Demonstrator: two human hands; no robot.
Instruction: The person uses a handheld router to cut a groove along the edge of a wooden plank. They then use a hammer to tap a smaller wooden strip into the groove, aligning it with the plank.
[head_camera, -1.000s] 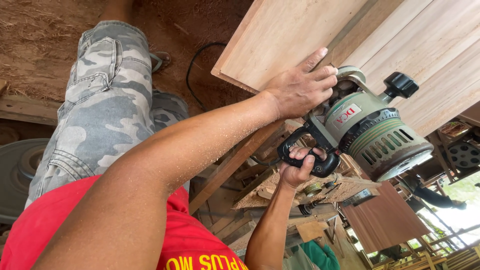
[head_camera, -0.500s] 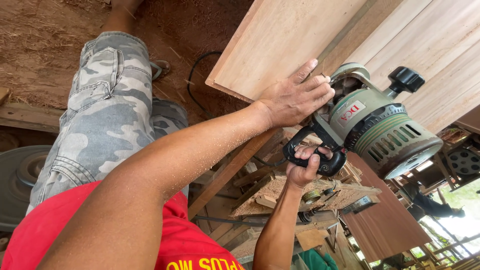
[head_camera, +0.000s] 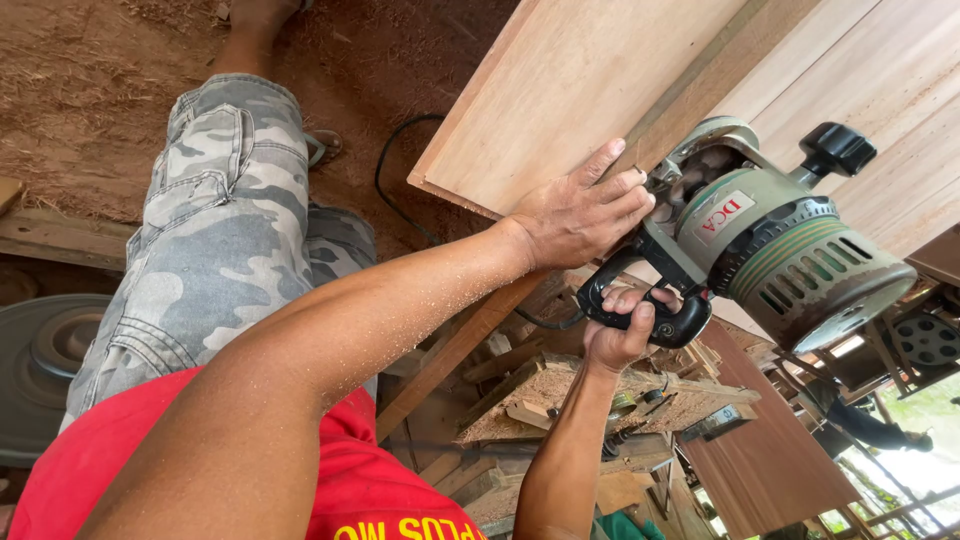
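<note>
Hidden: the base of my grey-green electric router with ribbed motor housing (head_camera: 775, 250) is half covered by my fingers; where its cutter meets the wood I cannot make out. The far end of the board runs out of frame.
Hard to read: the clutter under the counter, scraps and sawdust, blurs together; a dark figure (head_camera: 865, 425) at the lower right is too small to tell more.
Router look: round vented cap, black knob (head_camera: 838, 148) on the side away from me, black loop handle (head_camera: 640, 300) on my side, metal base plate against the wood.
Router place: it sits pressed to the edge of the pale reddish wooden board (head_camera: 570, 90), between my two hands.
Left hand (head_camera: 580, 215): laid flat with fingers stretched out, palm on the board, fingertips touching the router's base; it grips nothing.
Right hand (head_camera: 622, 335): curled tight around the black loop handle from below.
Cord: a black cable (head_camera: 395, 190) loops over the dirt floor (head_camera: 80, 90) beside the board.
Me: camouflage shorts (head_camera: 200, 240), red shirt (head_camera: 180, 470), sawdust speckled along my left forearm.
</note>
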